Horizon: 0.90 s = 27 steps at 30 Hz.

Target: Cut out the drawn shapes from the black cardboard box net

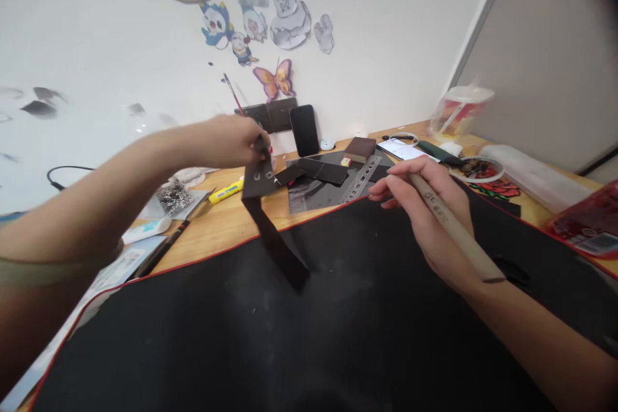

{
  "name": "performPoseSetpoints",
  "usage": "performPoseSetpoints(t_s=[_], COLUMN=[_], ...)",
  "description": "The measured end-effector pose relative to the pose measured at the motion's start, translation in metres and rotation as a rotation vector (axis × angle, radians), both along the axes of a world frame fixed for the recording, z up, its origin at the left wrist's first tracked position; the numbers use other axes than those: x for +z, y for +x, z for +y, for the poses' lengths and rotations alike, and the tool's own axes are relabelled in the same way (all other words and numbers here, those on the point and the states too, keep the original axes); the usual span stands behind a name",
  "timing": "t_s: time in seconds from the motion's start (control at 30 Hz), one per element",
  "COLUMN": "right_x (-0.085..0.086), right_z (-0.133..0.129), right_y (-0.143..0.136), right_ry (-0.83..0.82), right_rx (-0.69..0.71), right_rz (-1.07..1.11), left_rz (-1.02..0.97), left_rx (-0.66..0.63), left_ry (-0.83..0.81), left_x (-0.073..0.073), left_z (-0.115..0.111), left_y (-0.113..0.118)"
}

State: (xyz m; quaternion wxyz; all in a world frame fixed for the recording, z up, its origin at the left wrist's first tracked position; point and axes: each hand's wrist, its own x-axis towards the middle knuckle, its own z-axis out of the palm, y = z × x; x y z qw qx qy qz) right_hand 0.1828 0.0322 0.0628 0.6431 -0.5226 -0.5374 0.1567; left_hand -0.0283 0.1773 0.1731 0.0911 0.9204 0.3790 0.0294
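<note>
My left hand (241, 140) is raised over the desk, its fingers closed on a black strip (273, 238). The strip hangs folded, with small ring-like marks near the top, and its lower end reaches down over the black mat (203, 335); I cannot tell if it touches. Over the mat's far right part, my right hand (429, 206) holds a thick tan brush-like handle (454, 228). The handle lies between thumb and forefinger, its back end pointing toward my wrist. Whatever tip it has is hidden by the fingers.
Behind the mat lie black pieces (328, 172), a stencil ruler (361, 180), a brown block (360, 148) and a yellow marker (226, 192). A phone (304, 131) leans against the wall. To the right stand a plastic cup (466, 109) and a red package (589, 222).
</note>
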Motion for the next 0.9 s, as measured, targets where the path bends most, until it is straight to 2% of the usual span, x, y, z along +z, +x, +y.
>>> performPoseSetpoints(t_s=[0.03, 0.07, 0.13, 0.17, 0.2, 0.23, 0.37, 0.4, 0.47, 0.53, 0.6, 0.7, 0.77, 0.83, 0.9], right_x=[0.0, 0.0, 0.0, 0.0, 0.001, 0.001, 0.003, 0.004, 0.006, 0.007, 0.004, -0.006, -0.015, -0.026, -0.034], right_z=[0.0, 0.0, 0.001, 0.002, 0.002, 0.003, 0.008, 0.009, 0.007, 0.002, -0.008, -0.024, -0.032, -0.036, -0.037], right_y=[0.0, 0.0, 0.002, 0.004, 0.006, 0.008, 0.018, 0.021, 0.026, 0.03, 0.03, 0.024, 0.017, 0.011, 0.008], right_ry=[0.011, 0.018, 0.022, 0.022, 0.024, 0.031, 0.085, 0.094, 0.086, 0.028, -0.112, -0.404, -0.589, -0.712, -0.768], right_rx=[0.0, -0.006, -0.024, -0.034, -0.047, -0.062, -0.15, -0.166, -0.165, -0.122, -0.052, 0.076, 0.195, 0.283, 0.314], right_rz=[0.012, 0.027, 0.057, 0.07, 0.082, 0.096, 0.167, 0.176, 0.18, 0.184, 0.169, 0.032, -0.075, -0.116, -0.118], left_rz=[0.147, 0.269, 0.392, 0.435, 0.482, 0.51, 0.468, 0.384, 0.153, -0.049, -0.162, -0.205, -0.195, -0.166, -0.145], left_rx=[-0.078, -0.131, -0.223, -0.281, -0.305, -0.38, -0.673, -0.729, -0.757, -0.716, -0.638, -0.61, -0.631, -0.65, -0.65], left_ry=[0.169, 0.271, 0.294, 0.252, 0.234, 0.21, 0.119, 0.105, 0.077, 0.006, -0.096, -0.212, -0.22, -0.149, -0.035], left_x=[0.01, 0.016, 0.019, 0.014, 0.006, -0.006, -0.063, -0.075, -0.094, -0.104, -0.11, -0.121, -0.13, -0.141, -0.151], left_z=[-0.004, -0.01, -0.025, -0.035, -0.044, -0.054, -0.081, -0.083, -0.08, -0.073, -0.069, -0.077, -0.089, -0.103, -0.115], left_y=[0.007, 0.014, 0.033, 0.044, 0.054, 0.065, 0.09, 0.09, 0.082, 0.067, 0.048, 0.027, 0.021, 0.019, 0.02])
